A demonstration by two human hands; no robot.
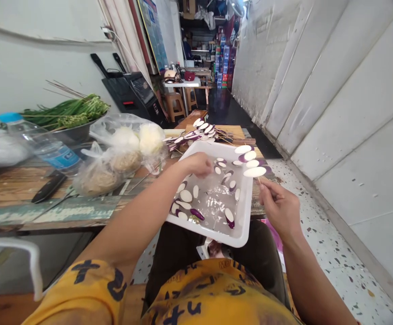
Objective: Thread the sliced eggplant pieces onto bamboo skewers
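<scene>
My right hand (279,205) is closed around the lower end of a thin wooden skewer, to the right of a white plastic tub (244,214). Several pale oval eggplant slices (254,172) with purple skin are threaded on that skewer, above the tub's right rim. Over the far left part of the tub is my left hand (200,165), its fingers curled together; whatever they may hold is hidden. Loose eggplant slices (186,196) float in the tub's water, most of them at the left side. Behind the tub lies a pile of eggplant skewers (205,128).
On the wooden table (98,208) to the left are clear plastic bags (100,176) of food, a black-handled knife (49,187), a water bottle (56,151) and a bowl of green vegetables (77,113). A white wall (362,113) runs along the right.
</scene>
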